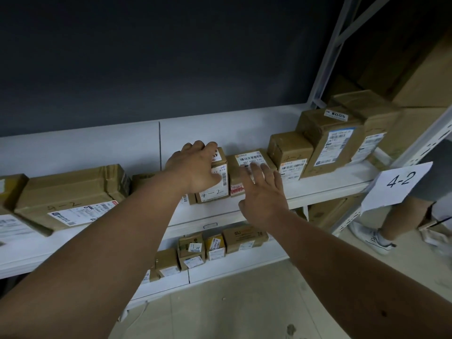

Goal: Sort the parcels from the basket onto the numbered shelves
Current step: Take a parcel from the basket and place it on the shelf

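The left hand point(195, 167) covers most of the top and left side of a small upright parcel point(216, 185) marked 4-2, and the labels on the boxes around it are too small or blurred to read, with the leftmost boxes cut off by the frame. That parcel stands near the front edge of the white shelf point(325, 189), tight against a flatter box point(249, 165) on its right, with bare shelf behind. Left fingers curl over its top and thumb presses its front; the right hand point(263, 199) hovers just beside with fingers spread, holding nothing
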